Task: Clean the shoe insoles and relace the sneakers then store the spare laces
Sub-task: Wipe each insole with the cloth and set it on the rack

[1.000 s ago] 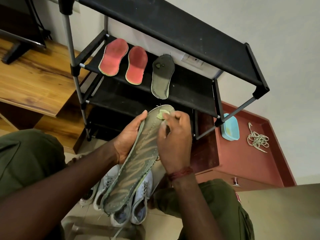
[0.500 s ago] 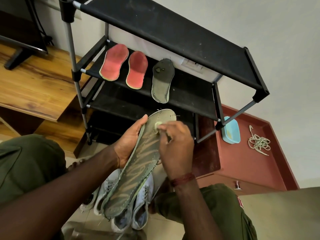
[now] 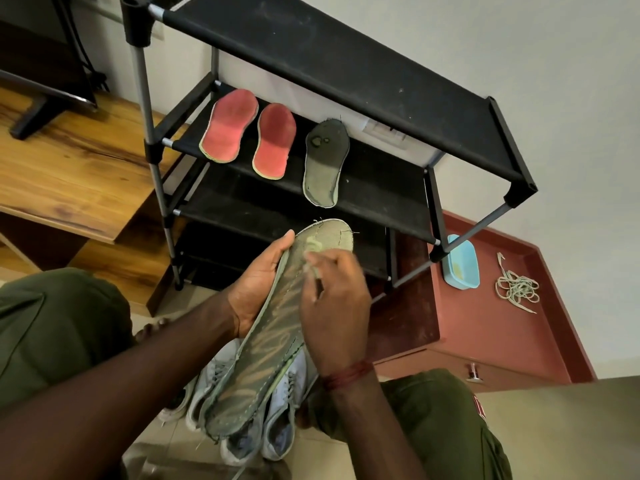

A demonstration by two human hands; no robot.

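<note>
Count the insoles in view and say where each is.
4. Two red insoles lie side by side on the rack's shelf; a grey insole lies right of them; the left hand holds a fourth insole. More may hide in the sneakers.

Four insoles in all: two red insoles and one grey insole lie on the rack's second shelf, and one held insole is gripped by the left hand. The right hand pinches one cloth. One tub and one tangle of laces lie on the cabinet; of the sneakers, partly hidden, at least three show.
</note>
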